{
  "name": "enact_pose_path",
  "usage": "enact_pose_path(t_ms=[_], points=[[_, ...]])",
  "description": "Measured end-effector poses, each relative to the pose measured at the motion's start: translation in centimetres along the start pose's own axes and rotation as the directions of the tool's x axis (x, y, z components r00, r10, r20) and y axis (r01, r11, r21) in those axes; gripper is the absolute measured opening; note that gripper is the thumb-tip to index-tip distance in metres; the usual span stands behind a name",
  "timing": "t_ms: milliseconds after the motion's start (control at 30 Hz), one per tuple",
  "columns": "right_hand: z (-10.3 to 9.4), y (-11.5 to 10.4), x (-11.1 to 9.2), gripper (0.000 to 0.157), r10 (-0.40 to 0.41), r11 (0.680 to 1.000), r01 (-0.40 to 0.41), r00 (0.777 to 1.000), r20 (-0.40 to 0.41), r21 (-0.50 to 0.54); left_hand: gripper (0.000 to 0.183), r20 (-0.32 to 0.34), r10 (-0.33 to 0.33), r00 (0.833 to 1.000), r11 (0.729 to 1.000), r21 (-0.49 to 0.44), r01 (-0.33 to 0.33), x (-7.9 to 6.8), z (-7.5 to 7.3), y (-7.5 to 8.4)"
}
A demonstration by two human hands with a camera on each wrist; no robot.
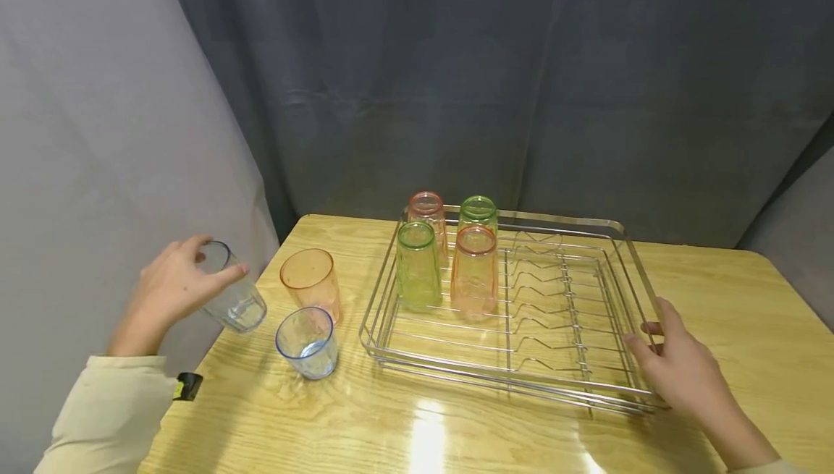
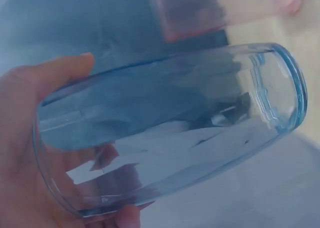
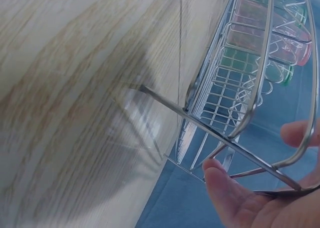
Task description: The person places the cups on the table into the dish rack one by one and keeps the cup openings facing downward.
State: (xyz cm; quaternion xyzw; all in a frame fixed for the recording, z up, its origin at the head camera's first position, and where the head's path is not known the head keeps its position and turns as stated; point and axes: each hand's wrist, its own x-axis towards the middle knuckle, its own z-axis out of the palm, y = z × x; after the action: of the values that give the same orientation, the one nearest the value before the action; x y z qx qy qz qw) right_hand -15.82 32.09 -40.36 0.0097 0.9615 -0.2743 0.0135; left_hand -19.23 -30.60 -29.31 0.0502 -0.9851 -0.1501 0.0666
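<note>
My left hand [image 1: 172,282] holds a clear bluish drinking glass [image 2: 165,123] around its rim end, thumb on one side and fingers on the other. The glass is tilted, its base pointing down and right, in the air by the table's left edge. My right hand [image 1: 684,365] grips the right end of a metal wire dish rack [image 1: 560,221], thumb and fingers around its frame. Upside down in the rack's left part are a light green glass [image 1: 418,271], an orange glass [image 1: 474,275], a pinkish-red glass [image 1: 427,217] and a green glass [image 1: 478,211].
Between the held glass and the rack, an upright orange tumbler [image 1: 319,293] and a blue-rimmed tumbler [image 1: 317,360] stand on the wooden table [image 1: 352,430]. Wavy wire dividers fill the rack's right part. A dark grey curtain [image 1: 417,98] hangs behind the table.
</note>
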Motion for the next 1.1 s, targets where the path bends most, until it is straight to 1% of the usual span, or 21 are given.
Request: enact_pose_path(t_ms=[133,267,433,533,600,667,767,900,1000,1100], points=[[-0.2,0.0,0.1,0.089,0.013,1.0,-0.013,1.0,-0.003,-0.003,0.091,-0.08,0.02,0.997,1.0,0.016,-0.019,-0.6,-3.0,1.0],[-0.4,-0.1,0.1,0.089,0.018,1.0,-0.018,1.0,-0.011,-0.005,0.089,-0.114,0.033,0.993,0.999,0.025,-0.03,-1.1,-5.4,2.3],[-0.3,0.0,0.2,0.089,0.011,1.0,-0.011,1.0,-0.01,-0.005,0.085,-0.171,0.036,0.985,0.999,-0.005,-0.037,-1.9,-7.6,3.9],[-0.2,0.0,0.2,0.089,0.018,1.0,-0.018,1.0,-0.002,-0.004,0.083,-0.211,0.033,0.977,0.998,-0.047,-0.044,-2.6,-8.4,4.9],[-0.2,-0.1,0.1,0.089,0.023,1.0,-0.023,1.0,0.002,-0.006,0.08,-0.228,0.039,0.973,0.996,-0.073,-0.057,-2.9,-8.6,5.6],[-0.2,-0.1,0.1,0.088,0.026,1.0,-0.026,1.0,0.006,-0.008,0.076,-0.256,0.055,0.965,0.991,-0.104,-0.084,-3.3,-8.5,6.3],[-0.2,-0.1,0.1,0.088,0.022,1.0,-0.022,1.0,0.004,-0.009,0.068,-0.322,0.085,0.943,0.976,-0.161,-0.143,-3.9,-7.9,7.6],[-0.2,-0.3,0.2,0.087,0.008,1.0,-0.008,1.0,-0.004,-0.008,0.058,-0.401,0.145,0.905,0.939,-0.232,-0.253,-4.2,-6.5,9.4],[-0.1,-0.4,0.2,0.087,0.007,1.0,-0.008,1.0,-0.004,-0.01,0.055,-0.427,0.188,0.884,0.906,-0.273,-0.324,-4.0,-5.4,10.7],[-0.1,-0.5,0.2,0.087,0.015,1.0,-0.015,1.0,0.0,-0.011,0.054,-0.44,0.206,0.874,0.879,-0.31,-0.363,-3.7,-4.3,11.9]])
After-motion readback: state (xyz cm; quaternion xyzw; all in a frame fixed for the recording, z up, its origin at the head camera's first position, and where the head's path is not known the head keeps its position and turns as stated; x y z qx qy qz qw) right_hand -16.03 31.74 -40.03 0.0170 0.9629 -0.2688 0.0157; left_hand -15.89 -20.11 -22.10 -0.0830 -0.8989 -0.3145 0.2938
